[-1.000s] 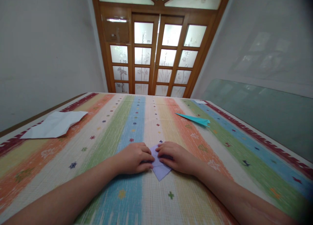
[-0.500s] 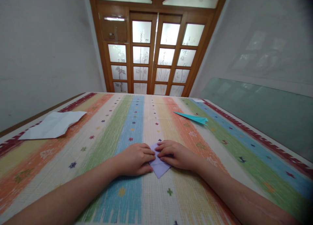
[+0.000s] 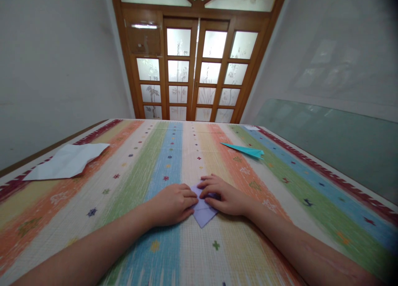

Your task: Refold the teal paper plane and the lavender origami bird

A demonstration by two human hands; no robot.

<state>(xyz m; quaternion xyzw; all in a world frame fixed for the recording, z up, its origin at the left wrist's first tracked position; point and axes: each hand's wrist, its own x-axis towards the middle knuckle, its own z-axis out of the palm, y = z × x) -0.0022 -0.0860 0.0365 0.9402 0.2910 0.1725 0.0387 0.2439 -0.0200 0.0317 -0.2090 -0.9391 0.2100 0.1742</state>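
Note:
A small folded piece of purple paper (image 3: 203, 219) lies on the striped tablecloth in front of me, with one corner pointing toward me. A crease line runs across its lower part. My left hand (image 3: 174, 205) holds its left edge, fingers together and tips on the paper. From the other side my right hand (image 3: 226, 197) holds it down, curled fingertips resting on the upper right part. Both hands cover much of the paper's sides and upper area, so the folds beneath the fingers are hidden.
A folded turquoise paper (image 3: 245, 150), long and pointed, lies farther off to the right. A creased white sheet (image 3: 66, 161) is at the left side of the tablecloth (image 3: 127, 195). Beyond the table stand wooden glazed doors (image 3: 195, 66); a pale green panel (image 3: 326, 132) leans along the right.
My left thumb has drawn in closer to the fingers. The right fingers have shifted slightly on the purple paper, which stays in nearly the same place.

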